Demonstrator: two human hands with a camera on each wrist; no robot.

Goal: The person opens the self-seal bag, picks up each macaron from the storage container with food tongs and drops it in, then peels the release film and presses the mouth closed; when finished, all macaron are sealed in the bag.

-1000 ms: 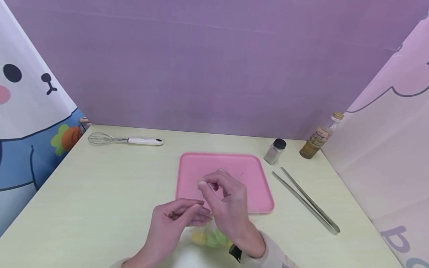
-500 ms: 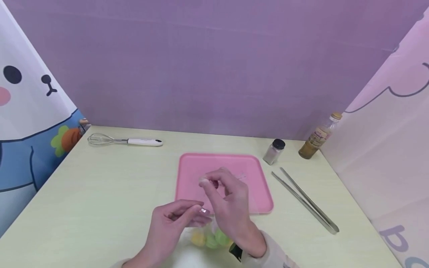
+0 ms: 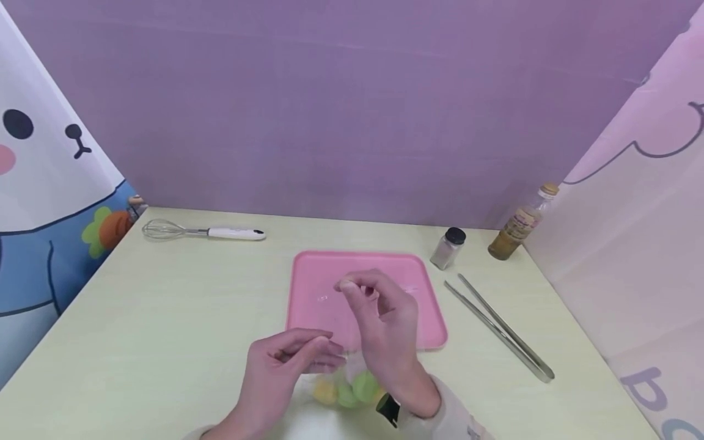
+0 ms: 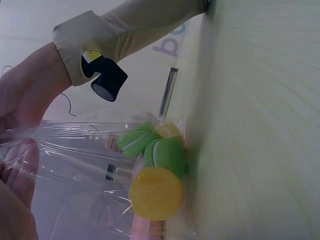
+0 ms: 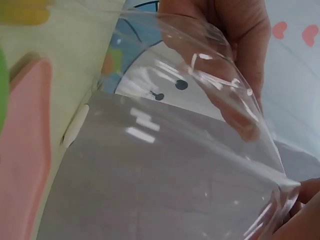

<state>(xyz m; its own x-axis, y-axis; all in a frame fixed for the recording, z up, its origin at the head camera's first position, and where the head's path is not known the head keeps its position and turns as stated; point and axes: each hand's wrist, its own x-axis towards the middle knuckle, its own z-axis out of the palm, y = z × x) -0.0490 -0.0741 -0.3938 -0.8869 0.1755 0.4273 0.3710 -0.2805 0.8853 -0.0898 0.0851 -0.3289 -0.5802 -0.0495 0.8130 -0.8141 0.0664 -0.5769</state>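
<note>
In the left wrist view a clear plastic bag (image 4: 75,175) holds green macarons (image 4: 169,157) and a yellow macaron (image 4: 156,194), with another yellow one behind. The bag stands on the table, its mouth upward. My left hand (image 3: 286,373) pinches one side of the mouth between thumb and forefinger. Further forward and to the right, my right hand (image 3: 387,330) pinches the opposite side. Between the hands the film is drawn taut, with bright reflections in the right wrist view. From the head the macarons blur through the film below my hands.
A pink tray (image 3: 308,269) lies just beyond the hands. To its right are metal tongs (image 3: 503,333), a black-capped spice jar (image 3: 447,249) and a corked bottle (image 3: 515,229) of brown liquid. A whisk (image 3: 203,232) lies at the back left, near the purple backdrop (image 3: 352,110).
My right hand has moved right and slightly forward, away from the left, spreading the bag's mouth wider. The left hand has stayed almost in place.
</note>
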